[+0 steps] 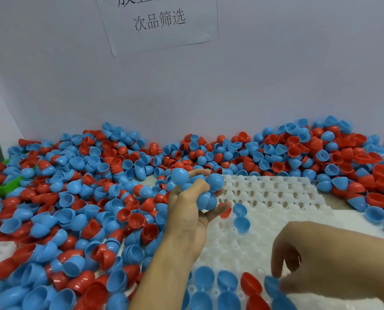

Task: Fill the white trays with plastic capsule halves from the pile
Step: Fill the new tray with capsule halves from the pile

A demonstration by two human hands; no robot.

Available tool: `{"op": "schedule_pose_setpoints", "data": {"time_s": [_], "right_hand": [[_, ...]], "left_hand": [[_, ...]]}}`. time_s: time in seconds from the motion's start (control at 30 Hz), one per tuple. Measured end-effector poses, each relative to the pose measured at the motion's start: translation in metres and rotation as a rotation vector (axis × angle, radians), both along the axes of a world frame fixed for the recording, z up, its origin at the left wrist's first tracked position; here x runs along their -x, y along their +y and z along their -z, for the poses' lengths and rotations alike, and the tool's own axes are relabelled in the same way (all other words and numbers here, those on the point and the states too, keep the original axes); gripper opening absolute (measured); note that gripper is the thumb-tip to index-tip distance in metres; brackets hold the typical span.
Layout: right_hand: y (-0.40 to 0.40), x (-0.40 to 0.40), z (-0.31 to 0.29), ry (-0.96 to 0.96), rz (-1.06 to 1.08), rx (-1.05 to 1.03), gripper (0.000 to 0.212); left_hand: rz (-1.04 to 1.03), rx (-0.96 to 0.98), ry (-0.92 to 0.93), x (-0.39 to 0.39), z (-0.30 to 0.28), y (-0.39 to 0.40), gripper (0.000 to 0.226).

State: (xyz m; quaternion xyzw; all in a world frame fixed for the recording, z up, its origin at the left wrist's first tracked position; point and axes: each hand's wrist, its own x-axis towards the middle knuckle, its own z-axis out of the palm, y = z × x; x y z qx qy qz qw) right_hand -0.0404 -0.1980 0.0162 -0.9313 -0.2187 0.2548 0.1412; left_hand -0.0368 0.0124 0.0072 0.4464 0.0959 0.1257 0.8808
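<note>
Right hand (334, 260) pinches a blue half (272, 286) directly over the tray's (276, 198) near row — left hand (193, 198), clutching spare halves (208, 189), sits farther back.

Both hands (192, 198) (302, 265) curled, gripping.

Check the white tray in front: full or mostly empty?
Mostly empty. The white tray shows bare pockets; capsule halves fill only its near rows.

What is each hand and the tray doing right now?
Left hand: gripping a bunch of blue plastic capsule halves.
Right hand: pinching one blue capsule half at the tray.
White plastic tray: mostly unfilled, near rows partly filled.
Pile of red and blue halves: loose, jumbled.
</note>
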Motion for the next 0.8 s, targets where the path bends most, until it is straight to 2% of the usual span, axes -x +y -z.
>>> {"op": "schedule_pose_setpoints", "data": {"time_s": [0.03,0.07,0.1,0.23,0.33,0.57,0.7,0.8], "right_hand": [[0.002,-0.003,-0.014,0.029,-0.036,-0.099,0.006],[0.018,-0.006,-0.034,-0.025,0.09,-0.124,0.005],[0.019,-0.012,-0.033,-0.129,0.12,-0.22,0.007],[0.048,-0.015,-0.014,-0.381,0.206,-0.684,0.033],[0.058,-0.016,-0.011,-0.416,0.195,-0.89,0.025],[0.058,-0.016,-0.009,-0.443,0.249,-0.987,0.022],[0.063,-0.016,-0.01,-0.522,0.29,-1.031,0.026],[0.067,-0.016,-0.011,-0.468,0.264,-1.035,0.021]], "left_hand": [[0.031,-0.011,-0.007,-0.001,0.0,0.001,0.021],[0.068,-0.033,-0.016,0.001,-0.001,0.001,0.023],[0.092,-0.062,-0.023,0.002,-0.001,0.001,0.025],[0.21,-0.207,-0.082,0.004,-0.004,-0.002,0.018],[0.265,-0.279,-0.116,0.005,-0.005,-0.003,0.026],[0.157,-0.471,-0.156,0.006,-0.004,-0.007,0.022],[0.035,-0.731,-0.25,0.004,-0.003,-0.009,0.018],[-0.057,-0.991,-0.352,0.004,-0.001,-0.012,0.025]]}}
